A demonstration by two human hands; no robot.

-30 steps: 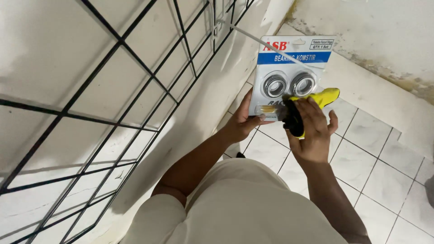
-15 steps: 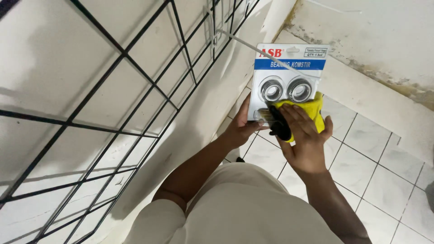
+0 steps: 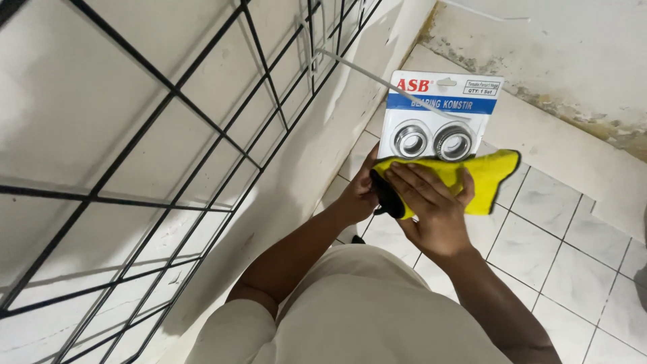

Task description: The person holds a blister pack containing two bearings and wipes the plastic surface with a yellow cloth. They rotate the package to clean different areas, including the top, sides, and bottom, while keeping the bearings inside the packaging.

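Note:
A white and blue blister card (image 3: 438,111) with two round metal bearings under clear plastic stands upright in front of me. My left hand (image 3: 358,195) grips its lower left edge from behind. My right hand (image 3: 431,209) presses a yellow cloth with a black underside (image 3: 482,178) flat against the lower part of the card, fingers spread over the cloth. The cloth covers the card's bottom and sticks out to the right.
A black wire grid panel (image 3: 202,121) hangs on the white wall to my left, with a thin white hook rod (image 3: 364,71) jutting out near the card's top. White floor tiles (image 3: 559,249) lie below, and a stained white wall (image 3: 559,61) rises behind.
My right hand has spread the bunched cloth out and slid it across the card's lower face. The card has stayed in my left hand.

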